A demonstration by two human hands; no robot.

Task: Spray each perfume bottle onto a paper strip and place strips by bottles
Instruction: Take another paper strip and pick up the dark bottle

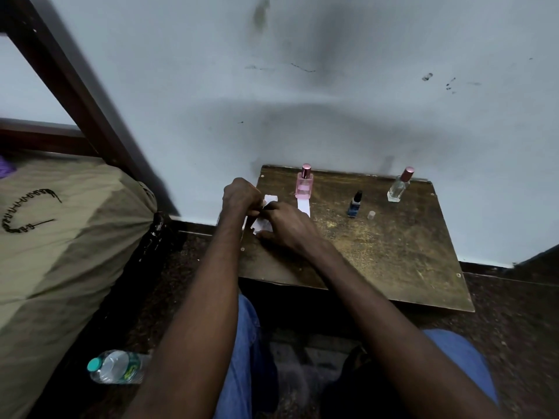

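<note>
Item: white paper [260, 225], frame centre-left, pinched between our left hand [242, 196] and right hand [289, 226]. We judge it light, limp, tearable; hold by edges.

The left hand [240, 195] and right hand [289, 226] cover most of the white paper [260, 224] they grip; its outline and their fingertips cannot be seen. The left forearm hides the base of the water bottle [116, 366] and part of the left edge of the wooden table [393, 252]. The pale object [371, 215] beside the dark blue bottle [354, 205] is too small to identify. The olive sack [60, 237] runs off the left edge.
</note>
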